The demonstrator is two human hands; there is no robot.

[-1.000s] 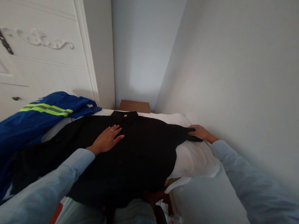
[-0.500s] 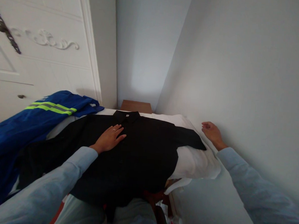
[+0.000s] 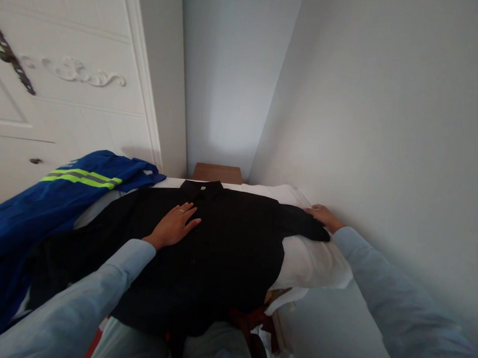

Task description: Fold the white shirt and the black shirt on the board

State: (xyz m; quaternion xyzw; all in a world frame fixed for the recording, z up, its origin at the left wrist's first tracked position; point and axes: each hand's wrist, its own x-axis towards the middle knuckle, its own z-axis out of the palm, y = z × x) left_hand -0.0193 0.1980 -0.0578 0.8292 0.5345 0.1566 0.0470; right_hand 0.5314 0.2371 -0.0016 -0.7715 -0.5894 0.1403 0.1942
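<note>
Head view: beside a pale wall [image 3: 369, 100] and a white wardrobe [image 3: 94, 35], a black shirt [image 3: 227, 243] lies spread over a white cloth [image 3: 315, 262], its collar [image 3: 210, 191] at the far edge and a blue garment [image 3: 102, 165] along its left side. The left hand [image 3: 175, 225] rests flat on it just below the collar, fingers slightly spread, thumb out, a ring [image 3: 181, 211] on one; the right hand [image 3: 324, 215] is at the right sleeve's [image 3: 297, 220] upper edge, and whether its fingers pinch fabric cannot be told.
</note>
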